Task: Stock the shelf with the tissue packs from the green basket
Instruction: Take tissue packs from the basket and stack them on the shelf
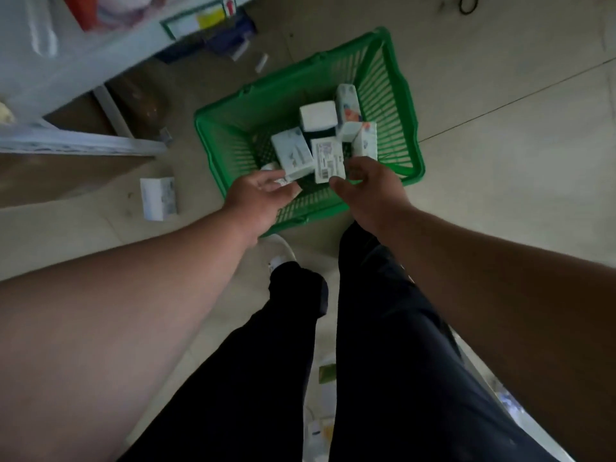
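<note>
i count 1 green basket (396, 95) at upper centre, about 7 tissue packs (293, 153) inside it, 1 more pack (158, 198) on the floor at left, and 2 hands (256, 198).
</note>
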